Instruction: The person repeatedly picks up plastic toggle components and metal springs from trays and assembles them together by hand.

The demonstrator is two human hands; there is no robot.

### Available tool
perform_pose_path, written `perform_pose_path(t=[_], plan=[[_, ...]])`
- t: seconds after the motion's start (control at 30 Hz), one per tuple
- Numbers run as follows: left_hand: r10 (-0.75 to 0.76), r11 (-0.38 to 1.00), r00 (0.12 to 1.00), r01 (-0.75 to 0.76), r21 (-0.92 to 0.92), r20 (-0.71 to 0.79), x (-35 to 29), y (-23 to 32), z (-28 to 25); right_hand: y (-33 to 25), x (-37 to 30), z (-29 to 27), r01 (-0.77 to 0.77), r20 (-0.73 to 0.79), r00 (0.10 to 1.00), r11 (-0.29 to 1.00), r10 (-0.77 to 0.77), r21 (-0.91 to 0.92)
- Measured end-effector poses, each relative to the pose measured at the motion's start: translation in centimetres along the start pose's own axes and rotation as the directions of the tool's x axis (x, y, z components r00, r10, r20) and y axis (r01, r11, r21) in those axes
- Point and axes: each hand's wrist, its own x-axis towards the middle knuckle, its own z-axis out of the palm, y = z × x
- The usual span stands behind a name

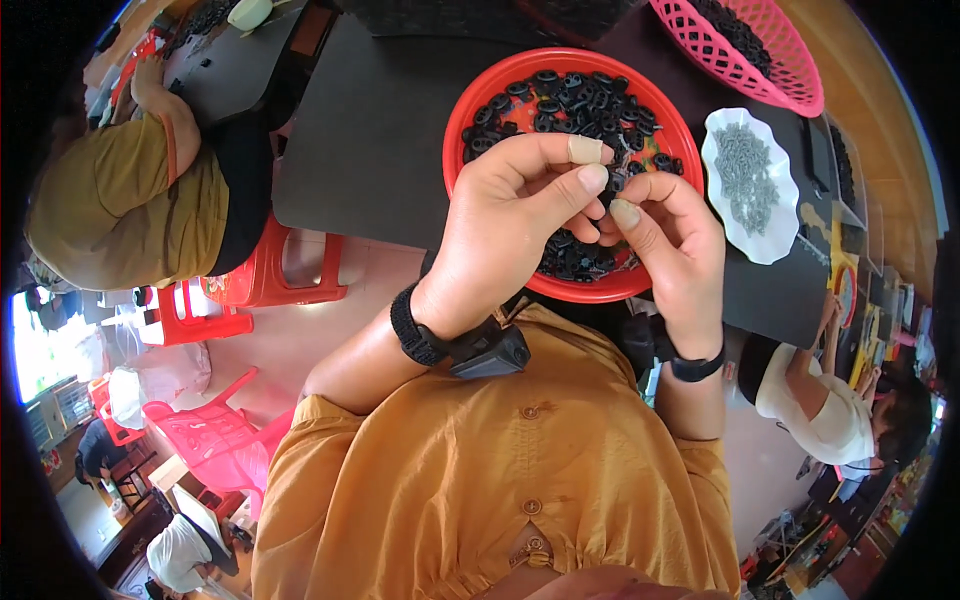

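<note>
Mustard shirt (480, 440), both hands (515, 205) (688, 238) nearly closed, pinching small black part (614, 185)

A small workshop: a red tray (451, 135) of black parts (578, 100) at the near edge of the table (365, 150), people (125, 195) at other tables (228, 75)

1 head-worn fisheye view, looking down close
</note>
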Motion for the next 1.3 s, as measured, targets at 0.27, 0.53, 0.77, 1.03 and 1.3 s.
perform_pose_path(t=[0.27,0.53,0.77,1.03,1.3], plan=[[0.066,0.998,0.998,-0.066,-0.018,-0.018,-0.6,-0.2,0.7,0.7,-0.2,3.2,0.269,-0.193,0.953,0.943,-0.233,0.193],[0.189,0.981,0.981,-0.190,-0.025,-0.054,-1.0,-0.4,1.2,1.1,-0.5,3.9,0.323,-0.264,0.926,0.929,-0.270,0.182],[0.261,0.965,0.964,-0.259,0.042,-0.042,-1.5,-0.5,1.3,1.3,-0.8,4.2,0.361,-0.286,0.910,0.913,-0.300,0.190],[0.338,0.939,0.940,-0.334,0.087,-0.037,-1.5,-0.7,1.6,1.6,-1.0,4.0,0.377,-0.312,0.897,0.910,-0.312,0.173],[0.402,0.900,0.915,-0.393,0.189,-0.011,-1.5,-0.9,1.4,1.7,-1.0,4.1,0.336,-0.347,0.905,0.915,-0.248,0.224]])
